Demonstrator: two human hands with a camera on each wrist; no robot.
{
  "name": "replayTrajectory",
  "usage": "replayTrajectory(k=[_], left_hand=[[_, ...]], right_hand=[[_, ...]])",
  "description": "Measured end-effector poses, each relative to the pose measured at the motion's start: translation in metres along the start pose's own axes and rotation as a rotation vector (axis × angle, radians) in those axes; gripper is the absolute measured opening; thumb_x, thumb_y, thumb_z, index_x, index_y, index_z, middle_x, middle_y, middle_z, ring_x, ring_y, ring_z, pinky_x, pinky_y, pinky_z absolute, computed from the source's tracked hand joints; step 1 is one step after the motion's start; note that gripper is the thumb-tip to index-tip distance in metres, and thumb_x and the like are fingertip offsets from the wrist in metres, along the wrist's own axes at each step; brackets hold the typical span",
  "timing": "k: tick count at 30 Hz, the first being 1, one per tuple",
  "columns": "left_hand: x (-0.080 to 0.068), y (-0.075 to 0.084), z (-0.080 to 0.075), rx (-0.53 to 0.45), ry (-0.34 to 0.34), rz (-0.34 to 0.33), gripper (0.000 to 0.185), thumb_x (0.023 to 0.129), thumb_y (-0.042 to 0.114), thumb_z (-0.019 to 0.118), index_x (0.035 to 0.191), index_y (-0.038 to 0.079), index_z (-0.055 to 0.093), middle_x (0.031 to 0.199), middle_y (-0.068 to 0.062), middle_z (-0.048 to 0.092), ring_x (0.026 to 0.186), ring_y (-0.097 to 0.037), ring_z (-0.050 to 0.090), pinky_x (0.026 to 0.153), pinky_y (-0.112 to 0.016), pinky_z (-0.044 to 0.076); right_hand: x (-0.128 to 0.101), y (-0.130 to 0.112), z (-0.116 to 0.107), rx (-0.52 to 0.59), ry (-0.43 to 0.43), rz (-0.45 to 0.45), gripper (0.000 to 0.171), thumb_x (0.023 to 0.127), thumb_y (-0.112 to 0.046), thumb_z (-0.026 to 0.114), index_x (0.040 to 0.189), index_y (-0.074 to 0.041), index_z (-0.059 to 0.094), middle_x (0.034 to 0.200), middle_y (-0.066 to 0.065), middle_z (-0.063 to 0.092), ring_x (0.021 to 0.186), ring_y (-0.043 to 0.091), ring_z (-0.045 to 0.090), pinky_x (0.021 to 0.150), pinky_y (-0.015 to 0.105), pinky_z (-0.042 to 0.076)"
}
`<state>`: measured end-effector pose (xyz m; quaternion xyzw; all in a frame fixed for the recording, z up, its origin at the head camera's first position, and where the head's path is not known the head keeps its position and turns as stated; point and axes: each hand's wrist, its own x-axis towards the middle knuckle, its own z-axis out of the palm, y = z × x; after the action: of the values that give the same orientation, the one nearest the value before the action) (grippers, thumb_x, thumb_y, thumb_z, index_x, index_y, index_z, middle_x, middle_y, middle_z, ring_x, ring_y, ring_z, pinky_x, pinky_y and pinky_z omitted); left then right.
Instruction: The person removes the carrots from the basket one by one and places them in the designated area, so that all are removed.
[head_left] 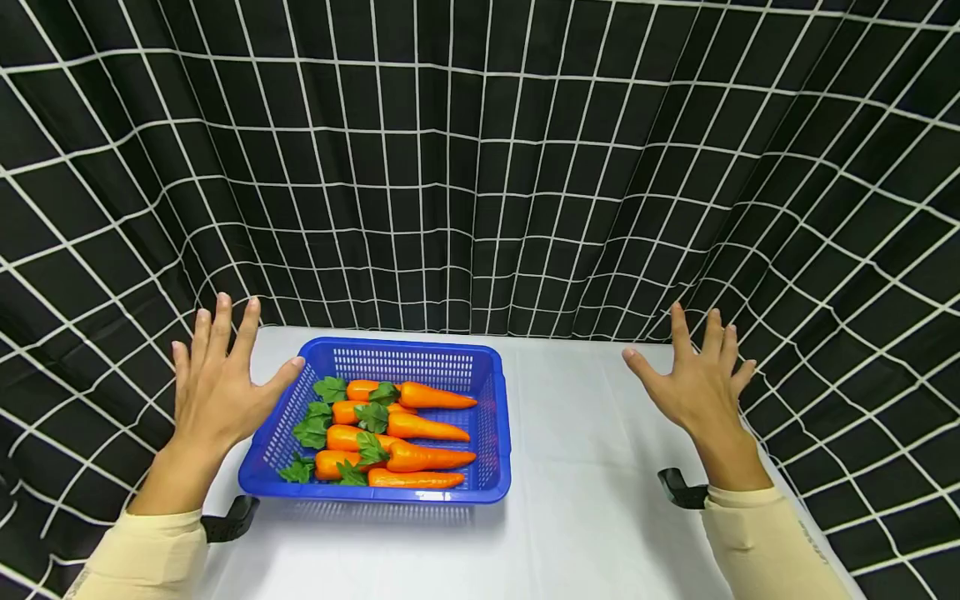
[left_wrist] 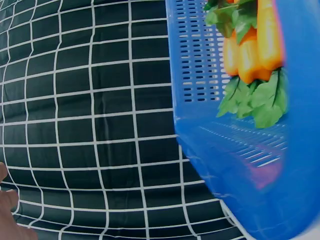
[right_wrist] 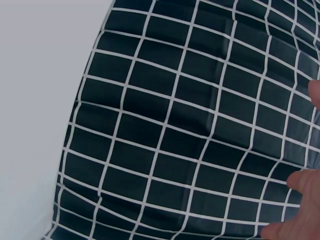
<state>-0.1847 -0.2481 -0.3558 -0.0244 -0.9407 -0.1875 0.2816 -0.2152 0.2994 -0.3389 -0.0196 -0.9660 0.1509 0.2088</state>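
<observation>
a blue basket of orange carrots with green leaves sits on the white worktop, left of centre. the left hand hovers spread, holding nothing, thumb just beside the basket's left rim. the right hand hovers spread, well apart. the basket looks light and stiff, likely best gripped by opposite rims. behind hangs a black grid curtain.

A blue slotted basket sits toward the table's left edge, holding orange carrots lying flat (leafy green tops pointing left).
</observation>
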Motion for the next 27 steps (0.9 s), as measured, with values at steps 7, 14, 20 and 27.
replayTrajectory(k=[7, 14, 20, 27], left_hand=[[-0.014, -0.008, 0.004, -0.113, 0.053, 0.056, 0.087, 0.085, 0.052, 0.061, 0.155, 0.018, 0.023, 0.16, -0.01, 0.013, 0.145, -0.031, 0.006, 0.111, -0.056, -0.005], [-0.028, -0.02, 0.012, -0.231, 0.035, 0.065, 0.086, 0.083, 0.041, 0.068, 0.154, 0.017, 0.026, 0.159, -0.013, 0.017, 0.144, -0.034, 0.011, 0.112, -0.057, 0.0], [-0.044, -0.029, 0.022, -0.31, -0.052, 0.01, 0.089, 0.082, 0.036, 0.073, 0.155, 0.021, 0.024, 0.16, -0.006, 0.012, 0.142, -0.041, 0.012, 0.103, -0.072, 0.011], [-0.056, -0.036, 0.03, -0.361, -0.134, -0.008, 0.09, 0.083, 0.034, 0.073, 0.156, 0.022, 0.021, 0.16, -0.009, 0.011, 0.141, -0.044, 0.013, 0.096, -0.077, 0.014]], right_hand=[[-0.002, -0.001, 0.001, 0.005, -0.004, -0.007, 0.095, 0.086, -0.07, 0.047, 0.157, -0.02, 0.006, 0.156, 0.024, -0.013, 0.139, 0.045, -0.017, 0.096, 0.073, -0.015], [-0.004, -0.001, 0.001, 0.002, -0.004, -0.013, 0.095, 0.086, -0.07, 0.048, 0.157, -0.021, 0.007, 0.156, 0.024, -0.012, 0.139, 0.046, -0.015, 0.097, 0.073, -0.014], [-0.005, -0.002, 0.001, 0.002, 0.002, -0.019, 0.094, 0.086, -0.069, 0.049, 0.157, -0.022, 0.008, 0.156, 0.024, -0.012, 0.14, 0.046, -0.014, 0.097, 0.074, -0.011], [-0.006, -0.002, 0.002, -0.001, 0.016, -0.03, 0.093, 0.086, -0.068, 0.05, 0.157, -0.022, 0.01, 0.156, 0.026, -0.009, 0.139, 0.048, -0.011, 0.097, 0.076, -0.007]])
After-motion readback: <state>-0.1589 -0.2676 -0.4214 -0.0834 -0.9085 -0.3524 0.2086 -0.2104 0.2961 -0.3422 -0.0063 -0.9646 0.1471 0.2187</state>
